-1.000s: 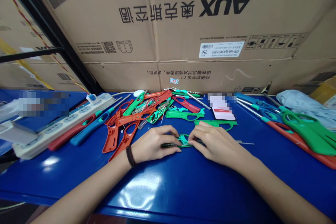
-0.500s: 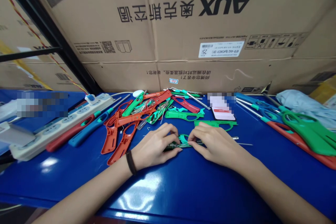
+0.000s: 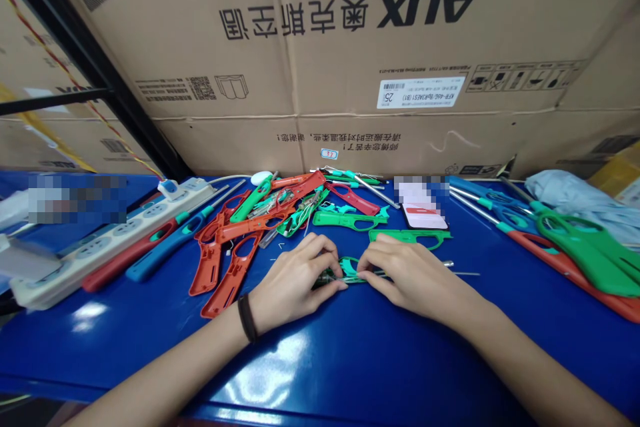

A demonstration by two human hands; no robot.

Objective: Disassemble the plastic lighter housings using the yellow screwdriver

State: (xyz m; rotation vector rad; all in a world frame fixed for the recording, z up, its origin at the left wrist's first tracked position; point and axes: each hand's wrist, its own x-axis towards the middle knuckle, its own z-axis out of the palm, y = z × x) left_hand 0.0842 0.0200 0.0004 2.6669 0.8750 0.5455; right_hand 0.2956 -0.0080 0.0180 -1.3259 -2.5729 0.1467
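My left hand (image 3: 299,275), with a dark band at the wrist, is closed round the handle end of an opened green lighter (image 3: 355,279). A teal trigger (image 3: 349,267) and thin pale wires show in the gap between my hands. My right hand (image 3: 400,268) pinches at the lighter's middle, thumb and forefinger pressed together beside the trigger. What lies between those fingertips is too small to make out. A metal tube end (image 3: 447,263) and a thin rod (image 3: 469,273) stick out to the right, past my right hand. A green half shell (image 3: 413,235) lies just behind that hand.
Orange half shells (image 3: 233,277) and mixed lighter parts (image 3: 300,203) are heaped behind my left hand. A power strip (image 3: 120,233) with red and blue lighters (image 3: 167,247) lies left. A phone (image 3: 425,213) stands behind; more lighters (image 3: 565,260) lie right. A cardboard box (image 3: 300,93) closes off the back.
My hands stay almost in place on the green lighter, with only slight shifts of the fingers. The view has moved a little.
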